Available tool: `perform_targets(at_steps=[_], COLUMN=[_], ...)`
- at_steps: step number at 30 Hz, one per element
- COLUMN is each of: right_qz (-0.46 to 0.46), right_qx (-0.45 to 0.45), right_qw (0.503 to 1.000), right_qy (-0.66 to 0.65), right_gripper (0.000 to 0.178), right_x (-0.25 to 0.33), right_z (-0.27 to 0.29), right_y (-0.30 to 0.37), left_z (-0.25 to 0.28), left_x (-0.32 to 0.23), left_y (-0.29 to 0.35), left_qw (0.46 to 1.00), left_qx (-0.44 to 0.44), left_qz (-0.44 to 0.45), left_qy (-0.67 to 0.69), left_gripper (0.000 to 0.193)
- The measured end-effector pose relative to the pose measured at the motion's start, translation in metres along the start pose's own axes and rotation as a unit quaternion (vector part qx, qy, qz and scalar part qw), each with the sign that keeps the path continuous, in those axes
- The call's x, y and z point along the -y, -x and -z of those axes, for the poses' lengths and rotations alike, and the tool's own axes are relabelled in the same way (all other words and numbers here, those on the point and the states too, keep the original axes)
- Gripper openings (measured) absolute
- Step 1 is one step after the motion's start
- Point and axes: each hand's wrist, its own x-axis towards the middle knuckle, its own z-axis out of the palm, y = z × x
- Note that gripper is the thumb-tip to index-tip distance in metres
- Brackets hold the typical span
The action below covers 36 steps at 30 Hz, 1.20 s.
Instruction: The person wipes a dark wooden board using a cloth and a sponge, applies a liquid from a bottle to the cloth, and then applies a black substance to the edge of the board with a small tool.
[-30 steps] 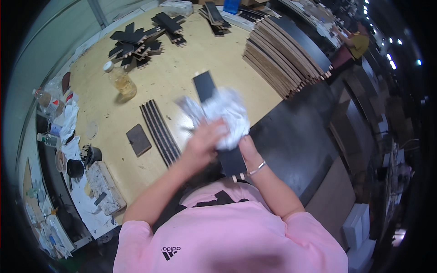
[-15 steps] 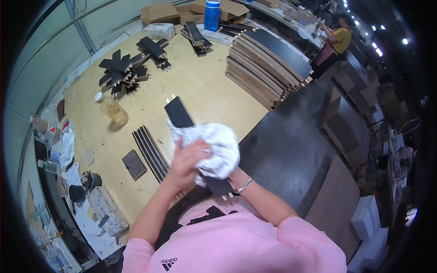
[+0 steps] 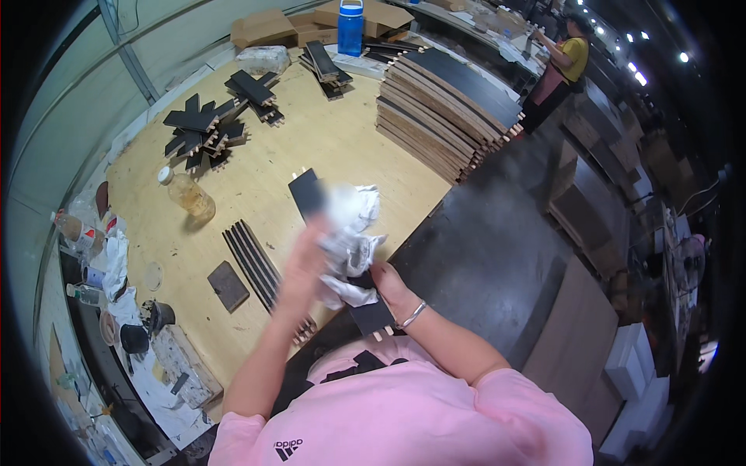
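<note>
A narrow black board (image 3: 371, 318) with wooden dowels at both ends slants in front of me, over the table's near edge. My right hand (image 3: 394, 289) grips its right edge near the lower end. A crumpled white cloth (image 3: 353, 252) covers the board's middle. My left hand (image 3: 303, 260) is on the cloth, smeared by motion, its fingers not sharp; the cloth moves with it. Left of it, several dark strips (image 3: 252, 260) stand on edge in a row beside a small dark block (image 3: 228, 286).
A bottle of yellowish liquid (image 3: 190, 194) stands on the table (image 3: 287, 140). Farther off are a heap of short black boards (image 3: 194, 124), a tall stack of panels (image 3: 443, 101) and a blue bottle (image 3: 350, 29). Cups and rags line the left edge. A person (image 3: 571, 58) works far right.
My left hand has moved up along the board and the cloth has bunched up with it. My right hand still grips the lower part, now more in sight. The view has shifted slightly.
</note>
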Motion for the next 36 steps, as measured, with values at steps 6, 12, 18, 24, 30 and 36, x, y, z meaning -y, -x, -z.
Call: perform_targets(at_steps=[6, 12, 18, 24, 30, 36], right_qz=[0.085, -0.112, 0.023, -0.149, 0.021, -0.099], right_qx=[-0.018, -0.087, -0.074, -0.036, -0.11, -0.053], right_qw=[0.99, 0.982, 0.996, 0.982, 0.992, 0.984], right_qy=[0.114, 0.127, 0.04, 0.11, 0.05, 0.137], right_gripper=[0.034, 0.049, 0.04, 0.058, 0.057, 0.057], right_x=[-0.005, -0.004, 0.009, -0.013, -0.009, 0.0], right_z=[0.014, -0.025, 0.079, 0.0, 0.012, 0.004], right_y=[0.004, 0.012, 0.011, 0.026, 0.007, 0.029], left_z=[-0.003, 0.03, -0.018, 0.067, -0.007, 0.025], left_x=[0.023, 0.041, 0.042, 0.06, 0.022, 0.057], left_y=[0.035, 0.0, 0.041, -0.017, 0.036, 0.0], left_qw=[0.922, 0.949, 0.94, 0.943, 0.942, 0.924], left_qx=[0.136, -0.036, 0.104, -0.094, 0.096, 0.042], left_qz=[-0.157, -0.137, -0.174, -0.126, -0.232, -0.269], left_qy=[-0.326, -0.281, -0.276, -0.292, -0.223, -0.269], left_gripper=[0.049, 0.04, 0.046, 0.032, 0.038, 0.039])
